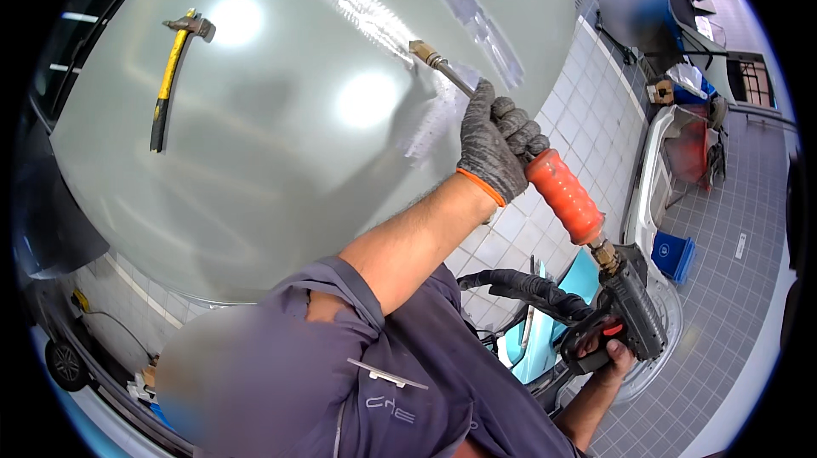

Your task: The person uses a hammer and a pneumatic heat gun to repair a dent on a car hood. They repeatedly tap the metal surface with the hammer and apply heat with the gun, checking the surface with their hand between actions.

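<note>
A large grey-green car body panel (pixel 289 186) fills the upper left, with shiny bare-metal patches (pixel 366 20) ground into its paint. My left hand (pixel 498 139), in a grey glove with an orange cuff, wraps round the metal rod of a dent puller (pixel 566 198). Its brass-coloured tip meets or hovers close over a ridged bare patch; contact cannot be told. Below the glove sits the puller's orange-red ribbed grip, joined to a black pistol-shaped body with a red button. My bare right hand (pixel 617 360) grips that body's handle, thumb near the button; its other fingers are mostly hidden.
A hammer (pixel 174 75) with a yellow and black handle lies on the panel. Thick black cable (pixel 528 288) runs beside the puller. White floor tiles border the panel. To the right are a blue bin (pixel 672 255), a pale curved body part (pixel 648 168) and teal panels (pixel 579 279).
</note>
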Tool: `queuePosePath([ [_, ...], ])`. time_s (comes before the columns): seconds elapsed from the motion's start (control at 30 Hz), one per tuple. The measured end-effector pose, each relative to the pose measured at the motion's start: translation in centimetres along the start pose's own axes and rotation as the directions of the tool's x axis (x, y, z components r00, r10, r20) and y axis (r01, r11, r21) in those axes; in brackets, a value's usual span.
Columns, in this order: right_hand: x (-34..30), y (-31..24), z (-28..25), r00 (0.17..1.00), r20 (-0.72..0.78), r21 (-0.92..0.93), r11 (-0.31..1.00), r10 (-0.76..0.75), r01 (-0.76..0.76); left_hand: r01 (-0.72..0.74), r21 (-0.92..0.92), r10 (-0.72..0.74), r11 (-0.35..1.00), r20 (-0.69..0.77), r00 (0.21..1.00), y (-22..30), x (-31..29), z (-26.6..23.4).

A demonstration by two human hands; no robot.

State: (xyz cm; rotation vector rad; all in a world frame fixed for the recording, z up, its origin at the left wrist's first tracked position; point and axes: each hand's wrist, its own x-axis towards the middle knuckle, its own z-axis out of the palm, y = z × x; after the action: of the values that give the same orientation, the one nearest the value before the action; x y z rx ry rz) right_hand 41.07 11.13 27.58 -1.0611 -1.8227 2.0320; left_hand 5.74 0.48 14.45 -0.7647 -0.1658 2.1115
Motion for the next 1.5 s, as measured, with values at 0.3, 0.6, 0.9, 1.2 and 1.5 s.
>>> queuePosePath([
  [0.3,0.3,0.3,-0.5,1.000,0.024,-0.022,1.000,-0.012,0.012,-0.005,-0.037,0.010,0.999,0.138,0.990,0.5,1.2,-2.0],
  [0.6,1.4,0.1,-1.5,0.996,0.093,-0.045,0.999,-0.006,0.010,-0.036,-0.039,0.042,0.999,0.173,0.984,0.9,1.4,-2.2],
  [0.9,1.3,-1.0,-0.3,0.999,0.035,-0.079,0.996,-0.030,0.033,-0.189,0.081,0.184,0.979,0.067,0.981,-1.5,1.5,-2.5],
  [1.2,1.5,0.5,-0.1,1.000,0.004,0.023,1.000,0.008,-0.008,-0.078,0.239,0.038,0.968,0.165,0.986,-3.4,1.0,-4.5],
  [1.5,0.3,0.8,1.4,0.998,-0.036,0.062,0.997,0.056,-0.053,-0.006,-0.070,0.042,0.998,0.512,0.858,1.4,2.7,-5.9],
])
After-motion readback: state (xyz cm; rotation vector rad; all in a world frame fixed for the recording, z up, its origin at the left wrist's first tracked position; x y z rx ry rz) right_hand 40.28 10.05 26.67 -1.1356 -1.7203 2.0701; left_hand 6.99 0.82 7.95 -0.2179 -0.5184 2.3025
